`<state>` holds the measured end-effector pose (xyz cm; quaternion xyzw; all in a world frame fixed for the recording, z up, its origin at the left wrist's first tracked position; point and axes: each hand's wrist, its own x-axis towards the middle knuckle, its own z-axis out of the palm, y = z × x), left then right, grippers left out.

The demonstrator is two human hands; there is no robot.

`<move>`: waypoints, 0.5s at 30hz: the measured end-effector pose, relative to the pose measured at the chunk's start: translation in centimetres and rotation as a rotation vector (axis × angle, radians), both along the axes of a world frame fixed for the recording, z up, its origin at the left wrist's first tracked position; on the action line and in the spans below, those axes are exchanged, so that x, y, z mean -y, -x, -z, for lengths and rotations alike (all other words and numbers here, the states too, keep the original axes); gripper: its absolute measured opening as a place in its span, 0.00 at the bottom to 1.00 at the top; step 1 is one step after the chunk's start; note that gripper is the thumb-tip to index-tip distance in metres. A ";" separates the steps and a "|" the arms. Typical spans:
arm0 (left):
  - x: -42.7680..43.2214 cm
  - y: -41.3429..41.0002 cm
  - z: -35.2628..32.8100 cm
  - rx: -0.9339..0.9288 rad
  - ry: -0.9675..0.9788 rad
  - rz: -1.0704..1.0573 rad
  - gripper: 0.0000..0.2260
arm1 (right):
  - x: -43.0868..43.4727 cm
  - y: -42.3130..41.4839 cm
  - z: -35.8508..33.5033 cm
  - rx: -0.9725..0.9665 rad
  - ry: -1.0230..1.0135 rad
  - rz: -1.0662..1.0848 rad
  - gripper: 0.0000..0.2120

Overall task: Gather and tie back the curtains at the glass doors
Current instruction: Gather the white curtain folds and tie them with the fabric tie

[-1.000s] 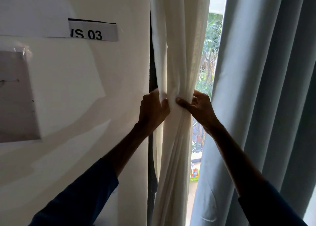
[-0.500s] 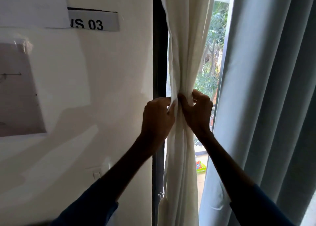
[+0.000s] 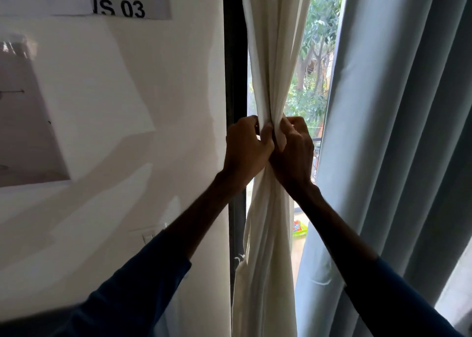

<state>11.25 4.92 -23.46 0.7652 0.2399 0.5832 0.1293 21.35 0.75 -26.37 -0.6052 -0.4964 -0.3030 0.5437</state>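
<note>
I hold the white curtain (image 3: 270, 55) bunched into one narrow rope just to the right of the dark door frame (image 3: 235, 68). My left hand (image 3: 246, 152) grips the bundle on the side nearer the frame, its fingers (image 3: 265, 135) curled tight into the folds. My right hand (image 3: 293, 155) grips the same bundle from the side away from the frame, at the same height, and the two hands press against each other with the cloth pinched between them. Above my hands the cloth rises in straight pleats right of the frame; below them it hangs loose and spreads wider, its near edge overlapping the frame. Further right of the frame, past a strip of glass (image 3: 314, 81) showing green trees, hangs the grey-blue curtain (image 3: 396, 132) in long upright folds, apart from my hands. Left of the frame runs the white wall (image 3: 153, 106), with a label (image 3: 127, 4) reading "S 03" high up and a small switch (image 3: 150, 237) low down. Both my sleeves are dark blue.
</note>
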 end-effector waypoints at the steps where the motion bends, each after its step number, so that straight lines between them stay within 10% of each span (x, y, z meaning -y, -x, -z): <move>1: 0.1 -0.2 -0.1 0.005 0.025 0.005 0.14 | 0.1 -0.1 0.0 0.008 0.011 0.010 0.15; 15: -0.8 -2.0 1.3 -0.122 0.099 0.016 0.20 | 1.1 -1.5 3.2 0.045 0.206 -0.253 0.13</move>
